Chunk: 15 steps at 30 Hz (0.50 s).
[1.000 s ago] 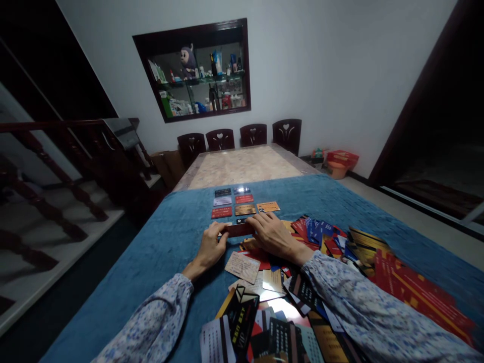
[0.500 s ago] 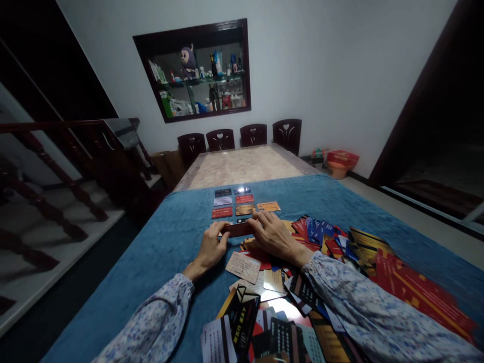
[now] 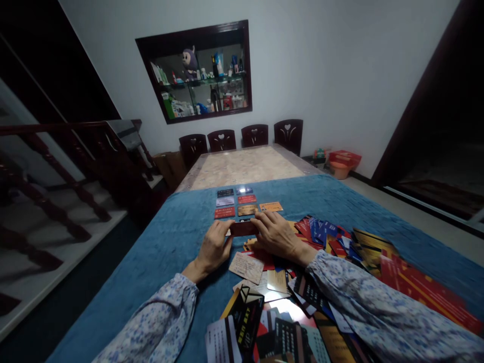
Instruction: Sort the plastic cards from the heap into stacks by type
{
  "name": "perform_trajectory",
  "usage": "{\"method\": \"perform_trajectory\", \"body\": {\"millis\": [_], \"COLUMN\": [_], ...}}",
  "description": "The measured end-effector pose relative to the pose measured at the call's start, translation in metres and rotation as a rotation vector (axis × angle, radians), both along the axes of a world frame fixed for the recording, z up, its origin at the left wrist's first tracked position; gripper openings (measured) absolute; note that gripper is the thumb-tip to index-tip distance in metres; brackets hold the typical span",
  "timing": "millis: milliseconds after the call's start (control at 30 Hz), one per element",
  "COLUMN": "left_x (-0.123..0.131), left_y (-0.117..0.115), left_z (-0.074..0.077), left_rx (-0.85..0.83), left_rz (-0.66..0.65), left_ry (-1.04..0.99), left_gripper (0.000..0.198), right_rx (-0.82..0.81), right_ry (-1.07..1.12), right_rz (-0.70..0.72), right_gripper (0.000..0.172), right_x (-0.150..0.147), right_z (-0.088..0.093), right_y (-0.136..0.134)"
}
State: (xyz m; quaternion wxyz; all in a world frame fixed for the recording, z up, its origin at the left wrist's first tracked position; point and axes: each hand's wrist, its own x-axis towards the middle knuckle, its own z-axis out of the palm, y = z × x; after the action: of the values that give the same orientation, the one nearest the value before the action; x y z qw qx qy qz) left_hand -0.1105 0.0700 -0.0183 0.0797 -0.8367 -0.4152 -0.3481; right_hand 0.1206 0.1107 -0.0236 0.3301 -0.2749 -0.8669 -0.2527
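Between my two hands, a dark red card point(image 3: 244, 228) is held up on edge by its short sides. My left hand point(image 3: 216, 245) pinches its left end with thumb and fingers. At the other end, my right hand point(image 3: 278, 234) grips it, the thumb hidden from view. Just beyond lie cards in short rows: a red card point(image 3: 224, 213), a gold card point(image 3: 247, 209) and an orange card point(image 3: 270, 206) make up the nearest row. Beneath and in front of my right hand spreads a loose heap of cards, with a beige card point(image 3: 246, 267) on its near left side.
A blue cloth point(image 3: 166, 252) covers the near part of the table point(image 3: 242, 164). Red cards or slips point(image 3: 423, 290) lie by my right sleeve, and a black VIP card point(image 3: 249, 320) lies close to me. Dark chairs point(image 3: 254, 135) line the far end.
The view has shifted slightly. Both hands still hold the dark red card, which sits at nearly the same place and angle. The laid-out cards have not moved.
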Motion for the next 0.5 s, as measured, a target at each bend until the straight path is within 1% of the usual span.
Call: {"method": "perform_trajectory", "body": {"millis": [133, 233, 333, 500], "left_x": [-0.003, -0.005, -0.008, -0.017], "left_y": [0.001, 0.002, 0.003, 0.008], "left_z": [-0.001, -0.001, 0.001, 0.007], "left_rx": [0.046, 0.075, 0.075, 0.048], "left_rz": [0.031, 0.038, 0.037, 0.06], "left_ry": [0.09, 0.131, 0.157, 0.203], "left_gripper": [0.041, 0.051, 0.055, 0.056], "right_rx": [-0.003, -0.054, -0.126, -0.208], "right_ry": [0.019, 0.011, -0.001, -0.026], "right_rz": [0.014, 0.021, 0.045, 0.095], "right_gripper": [0.026, 0.026, 0.027, 0.043], "right_x": [0.0, -0.001, -0.002, -0.008], "right_z": [0.002, 0.005, 0.009, 0.02], "right_y": [0.002, 0.003, 0.004, 0.008]}}
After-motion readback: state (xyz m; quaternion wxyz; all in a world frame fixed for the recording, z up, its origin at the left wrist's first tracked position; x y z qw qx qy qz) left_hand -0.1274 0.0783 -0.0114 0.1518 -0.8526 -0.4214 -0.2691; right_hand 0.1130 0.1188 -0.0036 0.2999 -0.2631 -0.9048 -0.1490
